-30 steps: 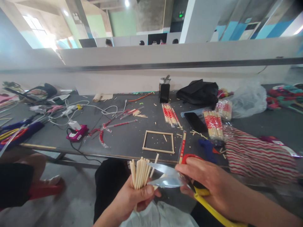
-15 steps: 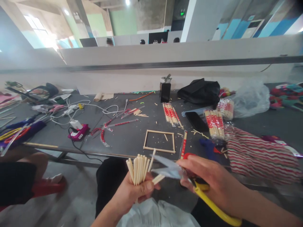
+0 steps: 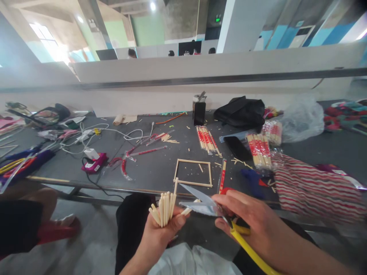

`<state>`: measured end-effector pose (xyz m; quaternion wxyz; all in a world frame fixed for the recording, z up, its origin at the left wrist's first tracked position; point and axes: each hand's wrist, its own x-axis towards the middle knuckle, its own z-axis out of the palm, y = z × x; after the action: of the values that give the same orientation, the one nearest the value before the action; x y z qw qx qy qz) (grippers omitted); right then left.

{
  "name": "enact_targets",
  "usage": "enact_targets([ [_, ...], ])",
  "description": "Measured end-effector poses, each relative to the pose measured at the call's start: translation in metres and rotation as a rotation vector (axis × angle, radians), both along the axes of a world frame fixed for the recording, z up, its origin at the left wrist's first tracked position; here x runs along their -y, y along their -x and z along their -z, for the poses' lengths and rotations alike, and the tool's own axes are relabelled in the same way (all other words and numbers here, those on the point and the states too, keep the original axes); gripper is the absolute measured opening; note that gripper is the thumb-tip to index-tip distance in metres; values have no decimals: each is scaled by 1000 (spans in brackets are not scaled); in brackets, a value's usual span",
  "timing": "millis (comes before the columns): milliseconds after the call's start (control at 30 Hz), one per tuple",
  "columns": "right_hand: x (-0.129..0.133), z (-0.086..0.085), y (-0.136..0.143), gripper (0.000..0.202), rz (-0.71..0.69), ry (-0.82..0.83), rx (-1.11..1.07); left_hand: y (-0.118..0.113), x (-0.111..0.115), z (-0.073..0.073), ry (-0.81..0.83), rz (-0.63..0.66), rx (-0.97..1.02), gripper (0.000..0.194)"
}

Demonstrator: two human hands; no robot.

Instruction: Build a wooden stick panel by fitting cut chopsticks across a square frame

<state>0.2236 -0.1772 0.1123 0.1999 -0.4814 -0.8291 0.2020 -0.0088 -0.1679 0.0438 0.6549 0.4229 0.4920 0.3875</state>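
My left hand (image 3: 164,231) is closed around a bundle of pale wooden chopsticks (image 3: 163,208), their ends fanning upward. One stick (image 3: 176,189) stands taller than the others. A separate stick (image 3: 187,209) juts to the right from between my thumb and fingers. My right hand (image 3: 243,217) grips a pair of scissors (image 3: 202,200) with yellow and red handles. Their blades are apart and point left, close to the jutting stick; whether they touch it I cannot tell. Behind the hands, a rectangular frame of sticks (image 3: 193,182) lies on the dark table.
Red-labelled chopstick packs (image 3: 259,151) lie to the right, near a black phone (image 3: 237,148) and a striped cloth (image 3: 312,187). A black bag (image 3: 241,110) sits farther back. White cables (image 3: 130,133) and a purple power block (image 3: 96,162) are on the left. A person's leg (image 3: 37,206) shows at left.
My left hand has shifted slightly left and down with the bundle. The tall stick now stands closer against the bundle. The scissors have moved a little left, their blades still apart.
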Motion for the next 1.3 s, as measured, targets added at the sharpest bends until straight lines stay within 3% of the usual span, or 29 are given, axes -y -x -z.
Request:
enact_targets([
  [233, -2, -7, 1, 13, -33, 42, 10, -7, 7, -7, 18, -116, 7, 51],
  [567, -3, -8, 1, 18, -46, 25, 5, -2, 4, 1, 21, -53, 39, 47],
  [833, -4, -13, 2, 16, -58, 44, 24, -7, 8, -7, 35, -156, 30, 50],
  [1300, -3, -15, 0, 15, -53, 41, 30, -9, 8, -10, 25, -136, -7, 53],
])
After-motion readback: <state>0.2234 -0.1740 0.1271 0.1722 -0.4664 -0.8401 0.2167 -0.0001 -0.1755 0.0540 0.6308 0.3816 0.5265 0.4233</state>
